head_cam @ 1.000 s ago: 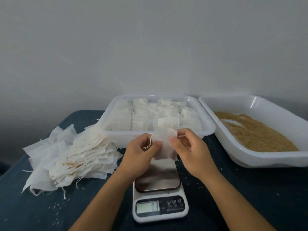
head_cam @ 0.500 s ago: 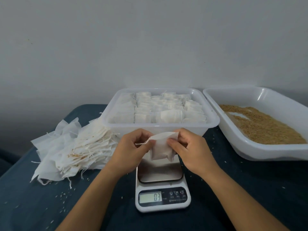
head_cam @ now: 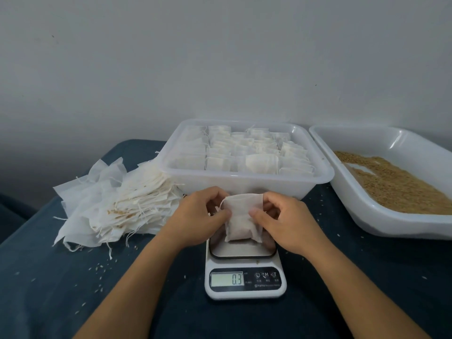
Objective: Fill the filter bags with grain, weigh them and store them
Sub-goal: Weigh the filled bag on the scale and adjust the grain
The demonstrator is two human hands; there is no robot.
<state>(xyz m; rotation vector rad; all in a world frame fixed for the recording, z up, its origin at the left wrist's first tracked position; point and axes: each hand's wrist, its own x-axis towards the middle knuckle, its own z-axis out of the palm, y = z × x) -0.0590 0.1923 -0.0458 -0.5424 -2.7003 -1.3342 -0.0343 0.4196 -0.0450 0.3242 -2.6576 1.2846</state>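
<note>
**A:** From the head camera, where is the filter bag point(head_cam: 243, 222) now?

**B:** It is just above the steel plate of the kitchen scale point(head_cam: 245, 267), between both hands. The left hand point(head_cam: 204, 216) pinches its left edge near the drawstring, and the right hand point(head_cam: 285, 222) pinches the right edge; each grip is closed on the bag. The grain sits in the lower half.

**A:** The display shows 0.3. Is the bag resting on the plate?

**B:** I cannot tell. I think it is not yet weighed properly.

**A:** How to do it well?

**B:** Lay it flat in the middle of the plate, let both hands go completely, wait for a steady number. After that it belongs in the storage tray point(head_cam: 325, 172) behind, beside the other filled bags, not in the grain tray point(head_cam: 362, 204).
</note>
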